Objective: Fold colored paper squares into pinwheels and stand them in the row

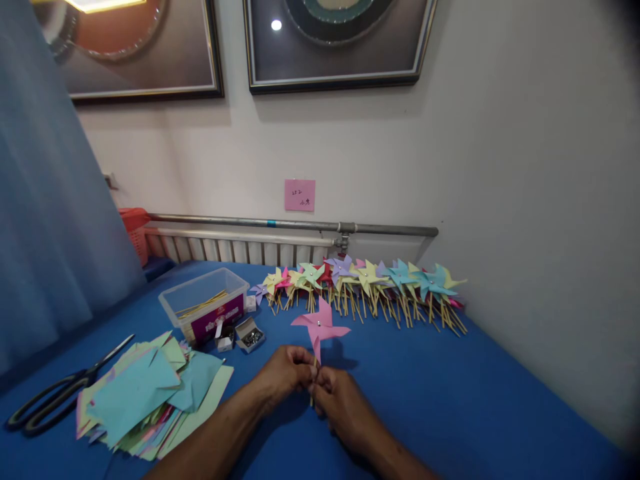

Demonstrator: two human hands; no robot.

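Note:
A pink paper pinwheel (327, 328) on a thin wooden stick stands upright at the middle of the view, a small metal pin at its centre. My left hand (289, 371) pinches the stick just under the paper blades. Lower on the same stick, my right hand (340, 403) has its fingers closed around it, and the two hands touch or nearly touch. A short end of the stick shows below my fingers. Behind the pinwheel, several finished-looking pinwheels (367, 277) in yellow, blue, purple and green lie in a long row.
Left on the blue table (450, 407) are a clear plastic tub (170, 308) of sticks, a small open box (250, 335) of metal pins, a stack of coloured paper (135, 393) and black-handled scissors (65, 393). A metal pipe (220, 221) runs along the wall behind.

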